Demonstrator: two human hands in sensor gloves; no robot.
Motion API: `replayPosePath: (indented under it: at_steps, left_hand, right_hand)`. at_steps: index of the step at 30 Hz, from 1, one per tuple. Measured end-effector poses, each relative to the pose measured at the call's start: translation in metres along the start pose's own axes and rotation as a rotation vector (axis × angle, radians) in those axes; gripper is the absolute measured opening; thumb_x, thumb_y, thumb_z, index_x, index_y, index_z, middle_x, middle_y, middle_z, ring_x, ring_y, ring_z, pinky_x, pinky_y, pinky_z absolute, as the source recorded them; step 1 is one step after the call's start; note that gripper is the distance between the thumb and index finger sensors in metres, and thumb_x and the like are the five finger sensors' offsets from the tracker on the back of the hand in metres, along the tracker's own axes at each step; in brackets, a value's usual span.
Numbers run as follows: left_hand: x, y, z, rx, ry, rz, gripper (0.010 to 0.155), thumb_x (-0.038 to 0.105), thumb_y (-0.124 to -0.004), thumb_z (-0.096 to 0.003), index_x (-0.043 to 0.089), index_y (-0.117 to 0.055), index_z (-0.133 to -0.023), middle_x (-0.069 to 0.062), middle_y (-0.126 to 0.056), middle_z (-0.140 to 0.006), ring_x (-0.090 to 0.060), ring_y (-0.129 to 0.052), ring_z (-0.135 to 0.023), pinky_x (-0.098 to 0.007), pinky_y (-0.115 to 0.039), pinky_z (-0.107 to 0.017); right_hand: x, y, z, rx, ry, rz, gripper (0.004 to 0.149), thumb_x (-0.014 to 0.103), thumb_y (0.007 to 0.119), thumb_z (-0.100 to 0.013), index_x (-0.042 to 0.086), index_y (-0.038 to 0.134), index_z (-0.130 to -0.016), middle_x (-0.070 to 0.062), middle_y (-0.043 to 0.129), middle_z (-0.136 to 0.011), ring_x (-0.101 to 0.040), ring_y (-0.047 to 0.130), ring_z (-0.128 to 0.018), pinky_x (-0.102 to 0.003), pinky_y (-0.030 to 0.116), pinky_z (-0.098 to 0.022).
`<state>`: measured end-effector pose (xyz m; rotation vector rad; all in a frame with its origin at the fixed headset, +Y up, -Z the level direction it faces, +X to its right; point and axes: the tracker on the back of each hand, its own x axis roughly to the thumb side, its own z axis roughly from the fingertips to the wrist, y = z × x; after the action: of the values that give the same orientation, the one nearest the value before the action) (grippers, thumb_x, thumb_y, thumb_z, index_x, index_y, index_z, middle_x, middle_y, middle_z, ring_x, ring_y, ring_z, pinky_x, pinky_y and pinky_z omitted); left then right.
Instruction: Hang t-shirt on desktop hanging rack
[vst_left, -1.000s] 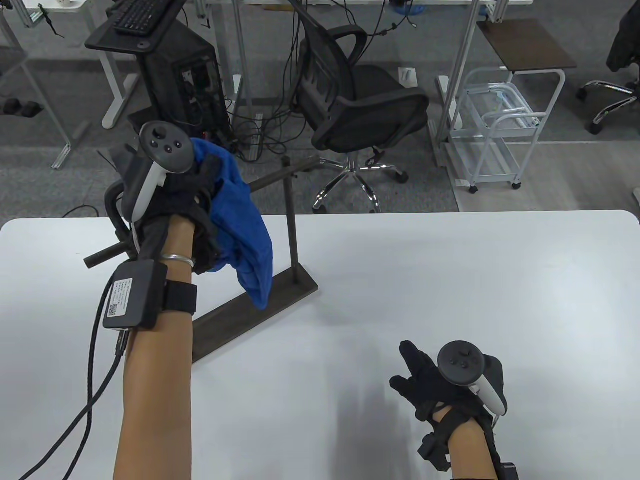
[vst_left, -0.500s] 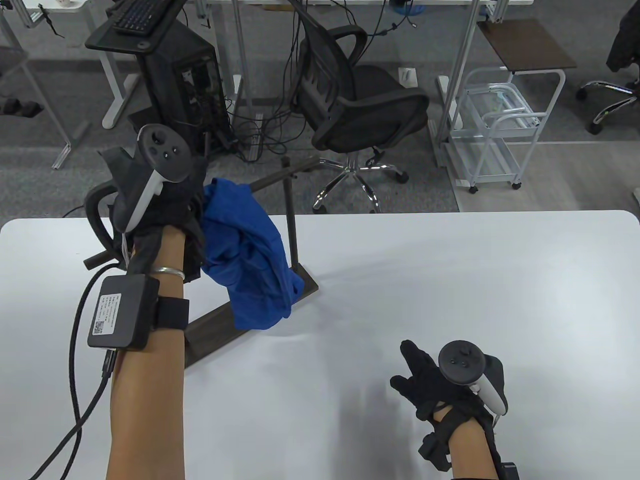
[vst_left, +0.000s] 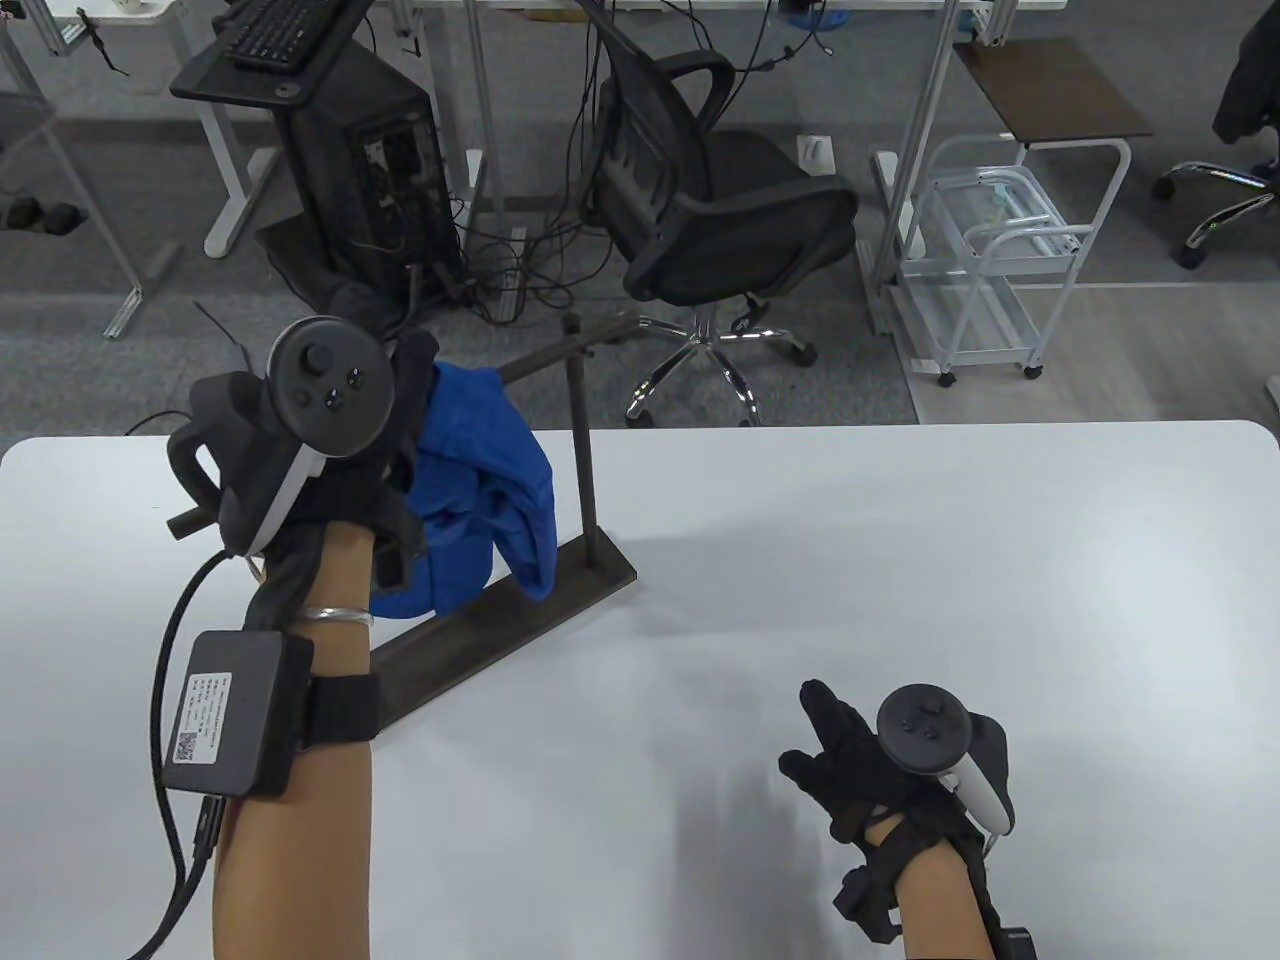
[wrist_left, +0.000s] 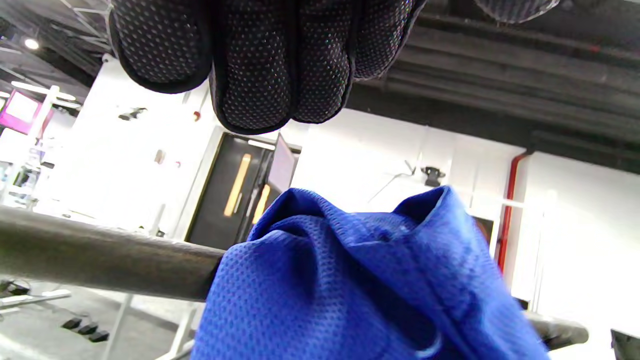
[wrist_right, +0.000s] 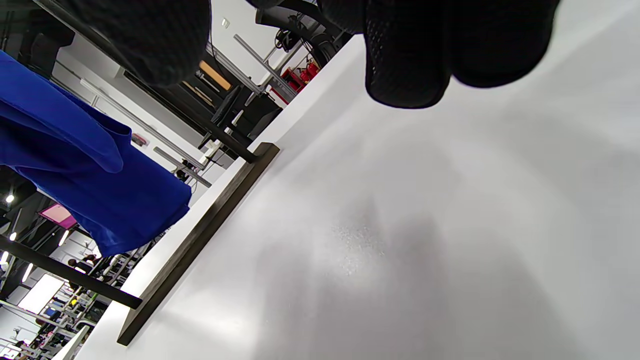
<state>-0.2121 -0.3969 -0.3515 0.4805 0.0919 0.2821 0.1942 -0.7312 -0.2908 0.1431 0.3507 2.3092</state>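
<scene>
The shirt (vst_left: 480, 490) now drapes the rack (vst_left: 582, 440) bar; left hand (vst_left: 330, 470) has drawn back, seemingly letting go. Right hand (vst_left: 880, 765) rests open, empty, on the worktop (vst_left: 900, 560).

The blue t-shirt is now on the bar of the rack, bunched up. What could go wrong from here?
1. The blue t-shirt lies bunched over the bar, not spread; it may slide off once the left hand moves away.
2. The left hand is close to the cloth; pulling back could drag the shirt along.
3. The right hand is far from the rack base, so a tug may shift the rack.
</scene>
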Motion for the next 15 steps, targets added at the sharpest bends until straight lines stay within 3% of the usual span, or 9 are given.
replayPosePath:
  at_steps: [10,15]
  left_hand:
    - [0.006,0.01,0.02,0.07,-0.059,0.034,0.072,0.059,-0.056,-0.0504,0.013,-0.065,-0.105,-0.015,-0.083,-0.097,-0.04,-0.095,-0.08,-0.058,-0.077,-0.059]
    - [0.012,0.011,0.029,0.024,-0.071,0.065,0.075,0.059,-0.056,-0.0502,0.012,-0.06,-0.108,-0.017,-0.079,-0.101,-0.042,-0.091,-0.083,-0.06,-0.075,-0.06]
  right_hand:
    - [0.005,0.002,-0.001,-0.048,-0.058,0.008,0.075,0.042,0.077,-0.043,0.015,0.037,-0.1,-0.023,0.042,-0.1,-0.045,0.078,-0.07,-0.059,0.069,-0.045]
    - [0.008,0.003,0.0,-0.054,-0.073,0.013,0.075,0.042,0.077,-0.042,0.015,0.038,-0.1,-0.023,0.043,-0.1,-0.045,0.079,-0.07,-0.058,0.069,-0.045]
